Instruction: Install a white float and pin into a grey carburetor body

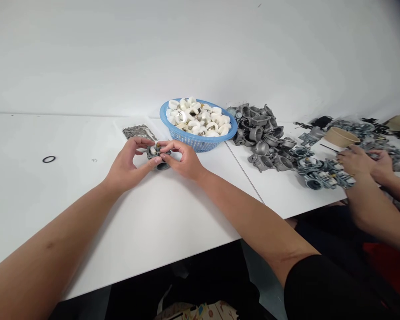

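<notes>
A grey metal carburetor body (162,166) sits low over the white table between my hands, its round bore toward me. A white float (152,151) shows on top, beside a small brass-coloured part. My left hand (129,162) grips the body from the left, thumb along its near side. From the right, my right hand (183,161) closes thumb and fingers on its upper edge; any small piece between those fingertips is hidden. Just behind my hands lies a clear tray (156,129) of thin metal pins (138,132).
A blue basket (200,143) full of white floats stands behind my right hand. Grey metal bowls (261,149) are heaped right of it, then carburetors (319,173). A co-worker's hands (356,160) work near a tan round container (341,137). A black ring (49,159) lies left.
</notes>
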Motion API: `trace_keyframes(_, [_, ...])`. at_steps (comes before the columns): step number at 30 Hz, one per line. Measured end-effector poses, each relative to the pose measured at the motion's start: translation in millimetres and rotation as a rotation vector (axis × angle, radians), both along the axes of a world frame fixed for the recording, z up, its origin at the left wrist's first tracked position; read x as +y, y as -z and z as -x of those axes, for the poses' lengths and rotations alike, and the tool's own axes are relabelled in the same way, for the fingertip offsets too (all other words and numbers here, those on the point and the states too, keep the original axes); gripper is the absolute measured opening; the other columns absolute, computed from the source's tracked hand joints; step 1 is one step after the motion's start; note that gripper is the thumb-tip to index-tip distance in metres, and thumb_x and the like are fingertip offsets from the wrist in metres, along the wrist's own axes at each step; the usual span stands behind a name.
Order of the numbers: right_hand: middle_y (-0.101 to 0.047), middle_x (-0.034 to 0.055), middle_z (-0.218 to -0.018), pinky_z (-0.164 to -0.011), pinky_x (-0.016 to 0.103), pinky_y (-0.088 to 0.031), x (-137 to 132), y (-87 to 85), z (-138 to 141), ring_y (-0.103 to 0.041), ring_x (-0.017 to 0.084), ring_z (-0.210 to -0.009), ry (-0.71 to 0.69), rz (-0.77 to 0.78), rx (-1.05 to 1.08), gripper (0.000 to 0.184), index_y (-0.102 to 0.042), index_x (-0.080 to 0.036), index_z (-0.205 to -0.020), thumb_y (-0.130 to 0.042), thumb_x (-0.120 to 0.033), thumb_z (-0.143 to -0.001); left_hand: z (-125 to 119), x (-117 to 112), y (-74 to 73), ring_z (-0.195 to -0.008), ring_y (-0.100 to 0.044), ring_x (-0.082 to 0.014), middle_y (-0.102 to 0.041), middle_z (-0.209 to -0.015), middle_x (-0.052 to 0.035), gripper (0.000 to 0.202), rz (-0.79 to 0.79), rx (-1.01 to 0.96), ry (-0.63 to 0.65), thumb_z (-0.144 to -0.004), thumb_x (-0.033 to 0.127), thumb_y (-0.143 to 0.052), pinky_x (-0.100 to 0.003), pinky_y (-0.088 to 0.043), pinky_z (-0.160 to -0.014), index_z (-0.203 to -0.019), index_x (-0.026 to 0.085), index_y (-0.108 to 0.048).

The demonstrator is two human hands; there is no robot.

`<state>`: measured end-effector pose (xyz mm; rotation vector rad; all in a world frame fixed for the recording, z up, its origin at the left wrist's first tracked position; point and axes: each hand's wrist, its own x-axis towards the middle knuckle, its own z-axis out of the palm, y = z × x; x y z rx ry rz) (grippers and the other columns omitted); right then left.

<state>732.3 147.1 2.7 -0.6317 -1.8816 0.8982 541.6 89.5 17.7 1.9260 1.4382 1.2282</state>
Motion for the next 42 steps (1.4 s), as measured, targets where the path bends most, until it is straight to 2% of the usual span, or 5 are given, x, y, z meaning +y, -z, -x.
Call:
trace_keyframes(9, [-0.071, 0.0077, -0.120, -0.103, 0.042, -0.045, -4, -5.1, 0, -0.064, 0.022, -0.119, 0.030, 0.035, -0.034, 0.012, -0.065, -0.021, -0.092, -0.066, -0.031, -0.086, 28, 18, 3.2, -0.139, -0.037, -0.0388, -0.060, -0.135, -0.0102, 0.076, 0.042, 0.452, -0.219, -0.072, 0.073, -0.068, -0.055, -0.032, -0.114, -0.131, 0.028, -0.054])
trace_keyframes(17, [-0.071, 0.0054, -0.122, -0.100, 0.039, -0.047, -7, -5.4, 2, -0.065, 0.019, -0.115, 0.045, 0.016, -0.046, 0.016, -0.063, -0.021, -0.101, -0.062, -0.029, -0.087, 36, 22, 8.6, -0.144, -0.030, -0.0413, -0.055, -0.143, -0.0126, 0.089, 0.085, 0.520, -0.162, -0.069, 0.076, -0.068, -0.058, -0.028, -0.118, -0.138, 0.021, -0.053])
trace_keyframes(25, [-0.070, 0.0048, -0.124, -0.104, 0.040, -0.047, -4, -5.0, 0, -0.065, 0.020, -0.116, 0.025, 0.005, -0.069, 0.013, -0.064, -0.022, -0.097, -0.061, -0.029, -0.087, 39, 22, 6.9, -0.145, -0.033, -0.0337, -0.060, -0.140, -0.0026, 0.060, 0.167, 0.439, -0.213, -0.101, 0.052, -0.012, -0.058, -0.018, -0.121, -0.118, 0.031, -0.066])
trace_keyframes(32, [-0.069, 0.0051, -0.123, -0.103, 0.040, -0.049, -5, -3.7, -1, -0.063, 0.021, -0.120, 0.042, -0.007, -0.080, 0.028, -0.059, -0.023, -0.113, -0.061, -0.032, -0.087, 44, 14, -7.1, -0.140, -0.034, -0.0347, -0.057, -0.140, -0.0051, 0.052, 0.286, 0.628, -0.257, -0.101, 0.043, -0.015, -0.061, -0.017, -0.120, -0.120, 0.023, -0.059])
trace_keyframes(42, [-0.063, 0.0072, -0.132, -0.112, 0.044, -0.043, -7, -4.2, -1, -0.056, 0.024, -0.130, 0.054, -0.066, -0.092, 0.043, -0.054, -0.023, -0.124, -0.065, -0.040, -0.086, 50, 16, -2.4, -0.135, -0.039, -0.0395, -0.063, -0.127, -0.0125, 0.037, 0.205, 0.889, -0.245, -0.090, 0.037, -0.043, -0.071, -0.010, -0.115, -0.120, 0.020, -0.058])
